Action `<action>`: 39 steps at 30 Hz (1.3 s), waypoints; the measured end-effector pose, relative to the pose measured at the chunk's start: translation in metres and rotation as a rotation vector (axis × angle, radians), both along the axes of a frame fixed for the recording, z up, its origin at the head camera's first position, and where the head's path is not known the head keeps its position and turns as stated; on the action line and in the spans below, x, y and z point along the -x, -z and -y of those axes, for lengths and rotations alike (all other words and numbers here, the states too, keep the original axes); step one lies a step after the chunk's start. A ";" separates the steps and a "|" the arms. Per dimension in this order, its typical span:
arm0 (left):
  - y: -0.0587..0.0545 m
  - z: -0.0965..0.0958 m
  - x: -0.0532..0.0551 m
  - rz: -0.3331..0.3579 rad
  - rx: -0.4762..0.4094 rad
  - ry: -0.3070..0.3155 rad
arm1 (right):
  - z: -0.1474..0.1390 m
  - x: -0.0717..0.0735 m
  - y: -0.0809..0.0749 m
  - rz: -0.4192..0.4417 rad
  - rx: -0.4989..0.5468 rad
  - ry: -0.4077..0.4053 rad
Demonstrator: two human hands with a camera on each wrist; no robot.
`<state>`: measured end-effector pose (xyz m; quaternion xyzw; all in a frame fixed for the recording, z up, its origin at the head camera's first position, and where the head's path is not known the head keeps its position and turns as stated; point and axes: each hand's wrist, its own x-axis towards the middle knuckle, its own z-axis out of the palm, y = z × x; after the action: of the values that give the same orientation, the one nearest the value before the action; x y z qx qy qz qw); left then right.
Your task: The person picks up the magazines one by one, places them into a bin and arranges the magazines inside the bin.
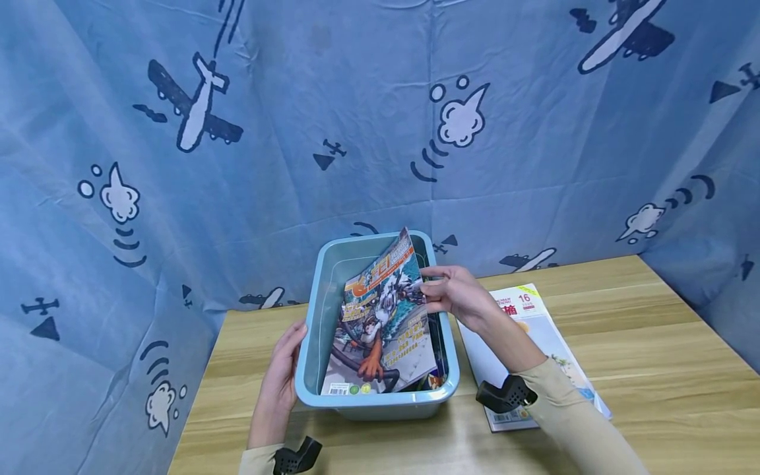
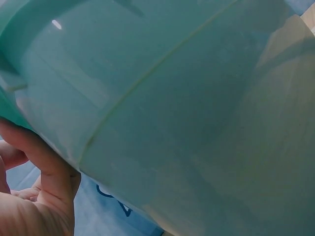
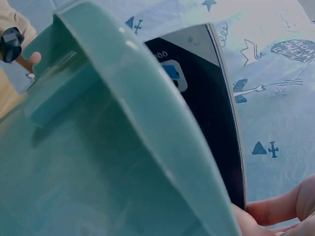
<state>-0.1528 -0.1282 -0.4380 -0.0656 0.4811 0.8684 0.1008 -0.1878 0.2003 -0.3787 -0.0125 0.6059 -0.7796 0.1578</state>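
A light blue plastic storage bin (image 1: 310, 310) stands on the table. My left hand (image 1: 284, 363) holds its left rim; in the left wrist view, the curled fingers (image 2: 49, 164) are against the bin's side (image 2: 162, 113). My right hand (image 1: 460, 295) pinches the right edge of a magazine (image 1: 380, 323) with a colourful illustrated cover. This magazine slants inside the bin, its top corner above the far rim. In the right wrist view its dark back (image 3: 206, 108) rises past the bin rim (image 3: 133, 93). Underneath, part of another colourful printed item shows at the bin's lower right.
To the right of the bin, a magazine (image 1: 549, 330) with a white and pale blue cover lies on the wooden table (image 1: 647, 343), partly under my right forearm. A blue curtain (image 1: 368, 132) printed with airplanes hangs behind and at both sides.
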 end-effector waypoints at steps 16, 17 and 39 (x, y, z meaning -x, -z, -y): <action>0.001 0.003 -0.002 -0.038 -0.098 0.059 | -0.003 -0.009 0.000 -0.093 0.024 -0.143; 0.001 0.003 -0.002 -0.034 -0.099 0.055 | -0.003 -0.009 0.000 -0.092 0.034 -0.145; -0.003 0.003 -0.001 -0.015 -0.088 0.042 | -0.016 -0.013 0.001 -0.064 0.137 -0.099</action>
<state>-0.1521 -0.1314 -0.4351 -0.0444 0.4443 0.8869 0.1182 -0.1745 0.2164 -0.3795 -0.0779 0.5546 -0.8097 0.1757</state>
